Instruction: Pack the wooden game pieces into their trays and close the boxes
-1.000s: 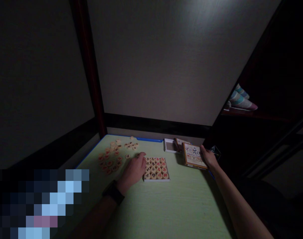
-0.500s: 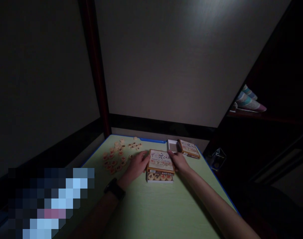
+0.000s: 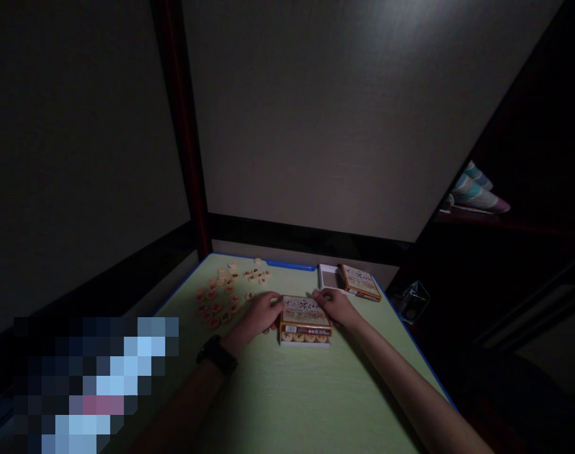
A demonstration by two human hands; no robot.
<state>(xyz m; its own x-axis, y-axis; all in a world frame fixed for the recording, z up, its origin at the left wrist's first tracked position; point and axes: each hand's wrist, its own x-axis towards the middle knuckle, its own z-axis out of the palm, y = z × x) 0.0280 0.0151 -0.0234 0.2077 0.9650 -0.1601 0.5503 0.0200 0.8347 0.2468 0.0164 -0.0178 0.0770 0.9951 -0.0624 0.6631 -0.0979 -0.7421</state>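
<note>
A printed box sleeve [image 3: 306, 311] with Chinese characters lies over a white tray [image 3: 305, 344] on the green table. One row of round wooden pieces [image 3: 309, 338] shows in the tray at the near edge of the sleeve. My left hand [image 3: 263, 313], below a dark wristband, grips the sleeve's left side. On the right side, my right hand [image 3: 335, 306] holds the sleeve near its far corner. Several loose round pieces [image 3: 216, 307] with red and black characters are scattered left of my left hand.
A second printed box [image 3: 360, 281] sits at the table's back right, its white tray [image 3: 330, 277] partly out on the left. A wall stands behind the blue table edge [image 3: 291, 267]. Striped cloth items [image 3: 479, 192] lie on a shelf at right.
The sleeve has moved toward me over the white tray, so less of the row of pieces shows. Both hands still hold its sides.
</note>
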